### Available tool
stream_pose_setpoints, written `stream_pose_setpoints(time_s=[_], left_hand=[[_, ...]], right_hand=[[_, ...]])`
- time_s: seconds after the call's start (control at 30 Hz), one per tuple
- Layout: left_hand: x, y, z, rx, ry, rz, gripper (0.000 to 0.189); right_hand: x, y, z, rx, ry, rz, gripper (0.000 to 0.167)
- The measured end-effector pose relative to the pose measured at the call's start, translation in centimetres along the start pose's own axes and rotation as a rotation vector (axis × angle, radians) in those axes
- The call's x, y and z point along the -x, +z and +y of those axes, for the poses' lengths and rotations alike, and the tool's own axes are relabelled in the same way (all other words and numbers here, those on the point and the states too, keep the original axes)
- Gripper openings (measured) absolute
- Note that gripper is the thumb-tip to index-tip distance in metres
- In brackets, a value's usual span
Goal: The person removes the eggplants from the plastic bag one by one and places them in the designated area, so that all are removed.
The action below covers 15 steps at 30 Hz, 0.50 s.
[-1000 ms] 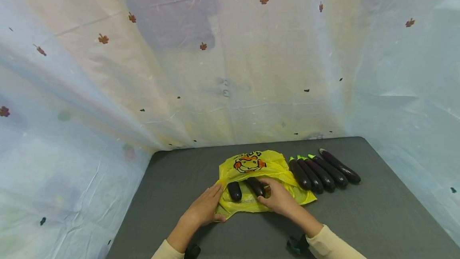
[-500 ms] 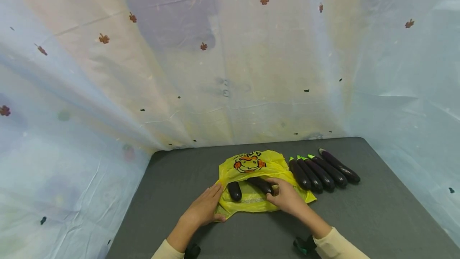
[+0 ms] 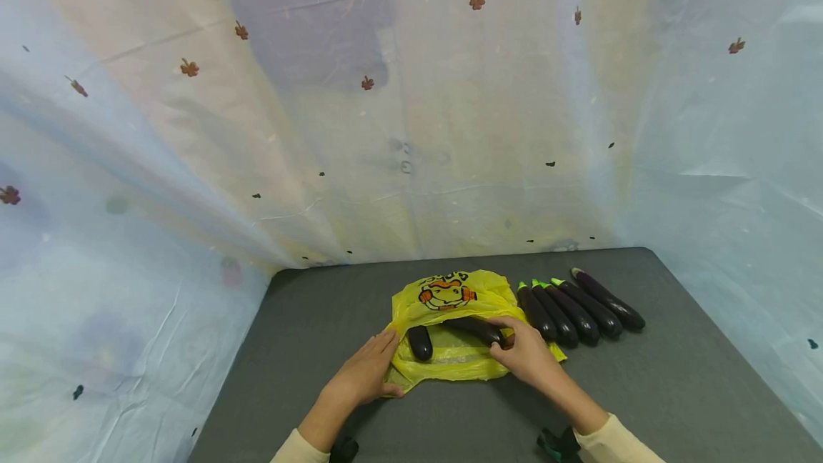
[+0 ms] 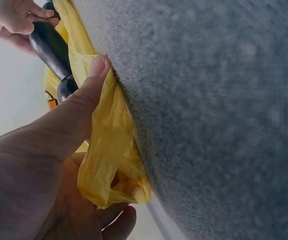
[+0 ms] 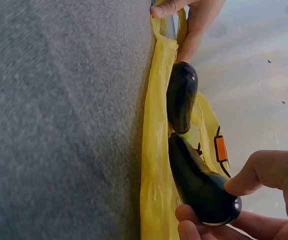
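A yellow plastic bag (image 3: pixel 444 369) with a printed cartoon lies on the table, its mouth facing me. Inside the mouth, one eggplant (image 3: pixel 420 343) shows its rounded end on the left. My right hand (image 3: pixel 524 350) pinches the blunt end of a second eggplant (image 5: pixel 204 187) between thumb and fingers; its far end is hidden under the bag's upper layer. At the bag's left edge, my left hand (image 3: pixel 365 370) holds the plastic, its thumb (image 4: pixel 91 82) over the near edge and its fingers behind the film.
Several eggplants (image 3: pixel 579 313) lie side by side to the right of the bag, green stem ends away from me. The grey table (image 3: pixel 321 299) backs onto a hanging patterned sheet (image 3: pixel 411 127), which also runs along both sides.
My right hand has shifted to the right with the blunt end of its eggplant, which now slants more sideways across the bag's mouth. The left hand stays at the bag's edge.
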State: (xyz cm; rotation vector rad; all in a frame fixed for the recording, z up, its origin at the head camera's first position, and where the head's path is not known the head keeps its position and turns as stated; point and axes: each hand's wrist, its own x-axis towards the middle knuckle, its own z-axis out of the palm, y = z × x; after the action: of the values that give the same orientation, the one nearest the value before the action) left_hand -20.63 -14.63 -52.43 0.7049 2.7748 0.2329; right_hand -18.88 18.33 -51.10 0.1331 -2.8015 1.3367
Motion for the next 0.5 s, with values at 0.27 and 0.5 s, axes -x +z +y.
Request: stream_pose_setpoints(time_s=[0.27,0.5], left_hand=[[-0.1,0.1,0.0,0.011,-0.002,-0.006,0.107],[-0.2,0.1,0.0,0.001,-0.007,-0.006,0.107]], right_hand=[[0.5,-1.3,0.5,-0.064,0.008,0.002,0.045],[0.8,-2.8,1.1,-0.082,0.023,-0.017,0.043]])
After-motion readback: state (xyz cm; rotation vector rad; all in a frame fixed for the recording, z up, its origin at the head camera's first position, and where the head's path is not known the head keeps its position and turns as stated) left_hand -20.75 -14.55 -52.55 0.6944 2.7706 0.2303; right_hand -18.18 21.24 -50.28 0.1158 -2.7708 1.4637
